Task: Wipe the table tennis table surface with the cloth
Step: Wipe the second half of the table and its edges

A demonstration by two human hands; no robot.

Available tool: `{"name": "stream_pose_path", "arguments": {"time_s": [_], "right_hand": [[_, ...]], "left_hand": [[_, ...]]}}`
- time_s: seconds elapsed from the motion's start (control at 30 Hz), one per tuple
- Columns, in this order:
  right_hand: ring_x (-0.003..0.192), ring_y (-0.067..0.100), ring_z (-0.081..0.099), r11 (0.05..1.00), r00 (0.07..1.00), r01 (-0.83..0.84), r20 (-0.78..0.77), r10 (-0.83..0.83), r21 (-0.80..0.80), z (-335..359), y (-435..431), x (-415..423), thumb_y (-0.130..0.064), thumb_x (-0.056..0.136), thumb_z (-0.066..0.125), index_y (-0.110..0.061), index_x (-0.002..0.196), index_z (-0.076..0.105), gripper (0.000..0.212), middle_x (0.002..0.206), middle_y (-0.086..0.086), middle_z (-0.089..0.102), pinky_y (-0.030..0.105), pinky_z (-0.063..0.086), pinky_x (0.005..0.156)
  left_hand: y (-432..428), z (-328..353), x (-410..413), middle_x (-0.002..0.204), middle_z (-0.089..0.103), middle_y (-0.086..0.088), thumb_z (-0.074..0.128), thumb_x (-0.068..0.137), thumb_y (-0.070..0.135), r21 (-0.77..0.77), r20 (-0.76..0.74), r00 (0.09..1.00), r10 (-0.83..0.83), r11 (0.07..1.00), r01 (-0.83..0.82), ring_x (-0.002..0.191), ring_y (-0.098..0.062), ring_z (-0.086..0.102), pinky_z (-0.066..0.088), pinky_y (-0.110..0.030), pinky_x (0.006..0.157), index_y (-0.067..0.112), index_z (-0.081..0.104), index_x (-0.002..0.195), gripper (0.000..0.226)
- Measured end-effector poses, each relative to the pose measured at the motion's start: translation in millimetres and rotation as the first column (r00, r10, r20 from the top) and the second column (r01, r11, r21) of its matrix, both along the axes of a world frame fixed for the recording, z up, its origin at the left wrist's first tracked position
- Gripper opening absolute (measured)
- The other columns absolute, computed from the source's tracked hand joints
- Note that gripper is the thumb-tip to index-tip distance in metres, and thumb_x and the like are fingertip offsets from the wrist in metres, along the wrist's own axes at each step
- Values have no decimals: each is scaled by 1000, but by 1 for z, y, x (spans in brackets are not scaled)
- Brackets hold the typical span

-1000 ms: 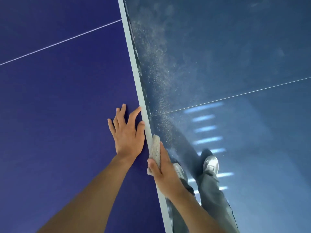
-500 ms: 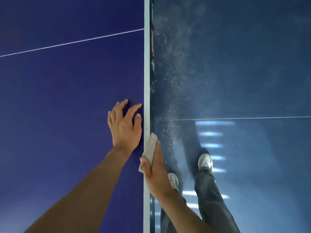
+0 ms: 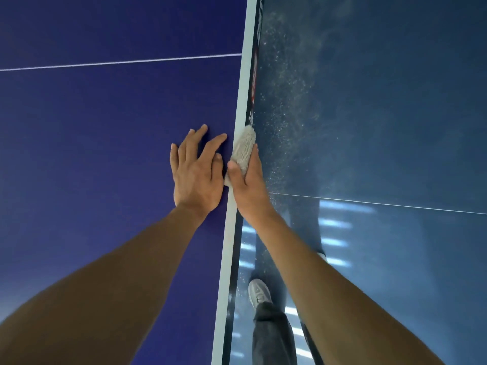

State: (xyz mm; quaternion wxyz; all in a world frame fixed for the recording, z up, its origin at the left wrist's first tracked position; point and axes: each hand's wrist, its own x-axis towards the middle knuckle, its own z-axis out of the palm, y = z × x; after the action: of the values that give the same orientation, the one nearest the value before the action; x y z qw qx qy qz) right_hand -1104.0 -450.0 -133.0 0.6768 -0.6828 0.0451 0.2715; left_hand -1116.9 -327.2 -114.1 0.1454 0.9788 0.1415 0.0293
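A glossy floor (image 3: pixel 395 101), speckled with dust (image 3: pixel 284 106) and streaked with reflected ceiling lights, runs beside the dark blue bench (image 3: pixel 105 154). The right hand (image 3: pixel 249 185), clamped on the folded grey cloth (image 3: pixel 243 148), has slid forward along the bench's white edge band (image 3: pixel 245 75), drawing level with the left hand (image 3: pixel 196 175), which lies flat on the top with fingers straight. The stretch ahead looks still unwiped. A grey shoe (image 3: pixel 259 292) stands below; only the left hand, just beside, crowds the stroke.
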Motion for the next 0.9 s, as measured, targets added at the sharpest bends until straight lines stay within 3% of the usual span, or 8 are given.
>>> {"name": "stream_pose_path", "arguments": {"time_s": [0.2, 0.27, 0.43, 0.57, 0.8, 0.9], "right_hand": [[150, -10, 20, 987, 986, -153, -53, 156, 54, 3, -29, -64, -29, 111, 43, -28, 166, -1, 70, 171, -15, 14, 28, 27, 125], [152, -7, 19, 985, 985, -168, -31, 169, 33, 5, -22, -39, -29, 111, 44, -27, 166, -2, 72, 172, -12, 14, 30, 27, 125], [157, 15, 20, 999, 999, 13, 44, -11, -39, 8, 19, 96, -28, 111, 42, -14, 166, 3, 69, 172, 5, 17, 43, 21, 128], [157, 18, 20, 990, 993, -44, 102, 57, -132, 10, 22, 160, -36, 111, 39, -15, 166, -1, 71, 172, 4, 15, 46, 25, 127], [154, 3, 23, 992, 993, -106, 53, 110, -71, 13, -1, 49, -33, 110, 43, -18, 166, 1, 71, 172, -2, 19, 28, 24, 126], [152, 1, 26, 991, 991, -119, 55, 123, -68, 10, 3, 60, -39, 109, 43, -23, 166, 1, 73, 171, -5, 21, 24, 26, 124]], "left_hand": [[-1, 4, 2, 160, 40, -3, 36, 104, 25, -1, 3, 1000, -2, 1000, 2, 151, -28, 31, 11, -56, 127, 29, 57, 143, 45], [1, 4, 3, 159, 40, -4, 36, 104, 25, 1, 0, 1000, -7, 1000, 7, 151, -29, 31, 11, -57, 127, 28, 57, 143, 44], [2, 1, 3, 160, 38, -7, 36, 104, 26, 30, -17, 999, -43, 999, 43, 152, -31, 30, 12, -59, 126, 29, 53, 144, 44], [3, 0, 5, 160, 38, -9, 37, 103, 27, 47, -46, 998, -50, 998, 52, 152, -33, 30, 12, -61, 125, 29, 51, 144, 43], [0, 6, 6, 158, 42, -10, 37, 104, 27, 69, -56, 997, -44, 996, 48, 149, -36, 36, 18, -63, 123, 29, 51, 143, 42], [2, 3, 6, 156, 44, -9, 38, 104, 28, 76, -25, 999, -34, 996, 36, 148, -35, 37, 20, -61, 123, 29, 51, 142, 40]]}}
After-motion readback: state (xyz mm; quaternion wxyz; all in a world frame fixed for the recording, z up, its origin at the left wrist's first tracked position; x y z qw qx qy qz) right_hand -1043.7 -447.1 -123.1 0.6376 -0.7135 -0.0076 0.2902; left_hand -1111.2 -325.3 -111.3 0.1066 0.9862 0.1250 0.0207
